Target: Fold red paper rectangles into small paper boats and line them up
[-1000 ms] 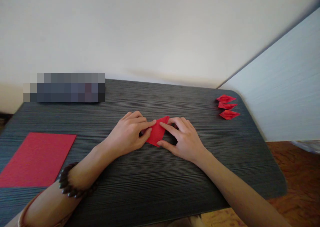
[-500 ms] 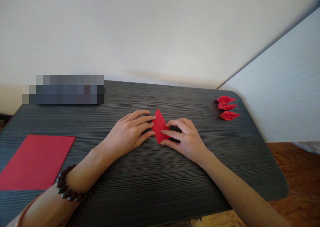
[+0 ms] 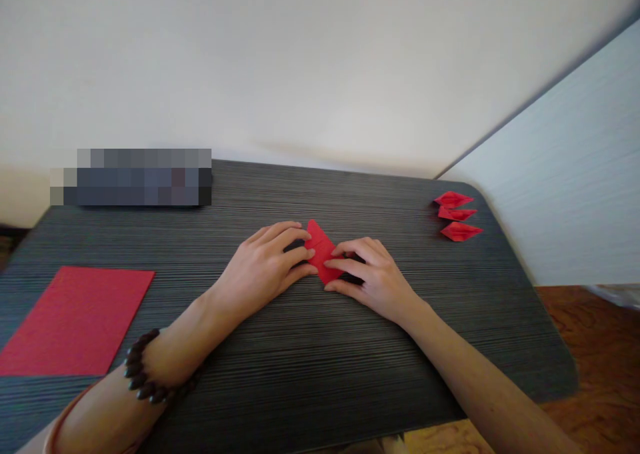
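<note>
A small folded piece of red origami paper (image 3: 321, 246) lies on the dark table at mid-view, with a point at its far end and a fold line across its face. From the left, my left hand (image 3: 270, 257) grips its edge, fingers bent and fingertips on the paper. On the opposite side, my right hand (image 3: 367, 272) holds the right edge with thumb and fingertips. Fingers cover parts of both edges. A dark beaded bracelet (image 3: 143, 367) circles my left wrist.
Flat red paper (image 3: 80, 321) lies at the table's left. Three folded red paper pieces (image 3: 461, 231) sit in a column at the right. A blurred-out dark object (image 3: 137, 187) stands at the back left. A wall (image 3: 320, 67) rises behind the dark, wood-grained table (image 3: 280, 381).
The folded paper has turned slightly anticlockwise, its far point shifting left and its near end right. A fold line now shows on it. My left fingertips have moved slightly right.
</note>
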Demonstrator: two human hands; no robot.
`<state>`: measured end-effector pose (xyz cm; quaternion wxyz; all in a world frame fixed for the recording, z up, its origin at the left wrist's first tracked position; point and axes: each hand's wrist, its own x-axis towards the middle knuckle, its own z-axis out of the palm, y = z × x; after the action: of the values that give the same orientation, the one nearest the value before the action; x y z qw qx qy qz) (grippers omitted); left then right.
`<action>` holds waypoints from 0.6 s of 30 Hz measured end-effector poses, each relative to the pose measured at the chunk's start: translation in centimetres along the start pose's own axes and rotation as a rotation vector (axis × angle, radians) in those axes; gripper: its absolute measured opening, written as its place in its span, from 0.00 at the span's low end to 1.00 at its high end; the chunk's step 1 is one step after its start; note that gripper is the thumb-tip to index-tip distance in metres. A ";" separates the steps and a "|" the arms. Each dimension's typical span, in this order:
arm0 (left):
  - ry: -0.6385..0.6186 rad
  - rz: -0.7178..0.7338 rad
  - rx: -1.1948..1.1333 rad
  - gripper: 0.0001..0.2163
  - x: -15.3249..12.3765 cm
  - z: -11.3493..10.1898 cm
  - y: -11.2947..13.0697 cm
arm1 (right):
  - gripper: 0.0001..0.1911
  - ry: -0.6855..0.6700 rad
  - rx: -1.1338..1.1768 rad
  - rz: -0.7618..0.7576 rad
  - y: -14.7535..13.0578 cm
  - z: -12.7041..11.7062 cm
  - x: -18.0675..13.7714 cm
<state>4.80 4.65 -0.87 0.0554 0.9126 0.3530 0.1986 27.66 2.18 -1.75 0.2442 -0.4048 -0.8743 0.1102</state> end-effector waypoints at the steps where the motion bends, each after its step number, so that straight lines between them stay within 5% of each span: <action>1: 0.011 0.010 -0.007 0.11 0.0 0.1 0.0 | 0.15 -0.010 0.003 -0.013 0.1 0.0 0.0; 9: 0.012 0.036 -0.025 0.11 0.0 0.1 -0.2 | 0.07 0.014 -0.056 -0.106 -0.4 0.1 -0.1; 18: 0.039 -0.003 0.044 0.09 0.1 0.3 1.3 | 0.08 0.069 0.112 0.084 -0.3 0.3 0.4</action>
<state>5.78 3.71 -0.76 0.0288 0.9090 0.3599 0.2082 27.10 2.27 -1.71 0.2918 -0.4305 -0.8399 0.1550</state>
